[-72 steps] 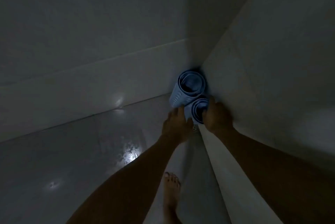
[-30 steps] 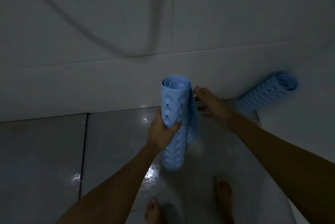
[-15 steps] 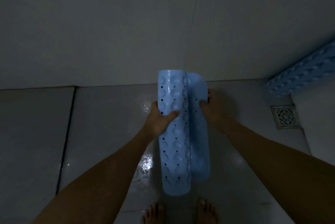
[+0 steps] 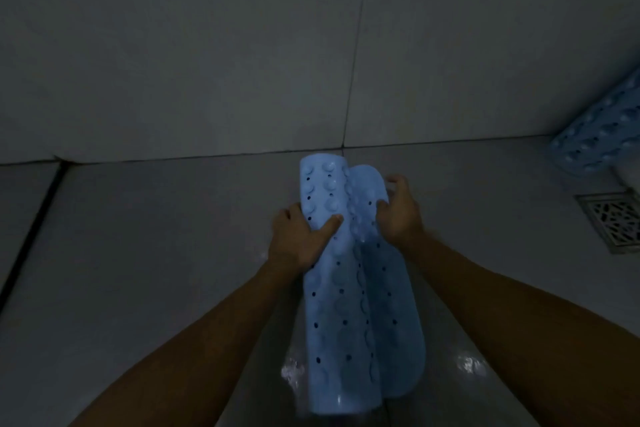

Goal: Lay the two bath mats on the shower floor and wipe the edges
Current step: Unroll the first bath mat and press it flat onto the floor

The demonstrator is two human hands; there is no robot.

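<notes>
A light blue bath mat with suction cups and small holes is held partly unrolled above the wet shower floor. My left hand grips the rolled part from the left, thumb across its front. My right hand pinches the loose flap's right edge near the top. A second blue mat, still rolled, leans in the far right corner, cut off by the frame edge.
A square metal floor drain sits at the right, just below the rolled mat. Grey tiled walls rise behind. A dark grout joint runs along the floor's left. Wet shiny patches lie near me.
I lifted one rolled mat out of the corner, turned left away from it, and began opening it; the flap has spread wider to the right since half a second ago.
</notes>
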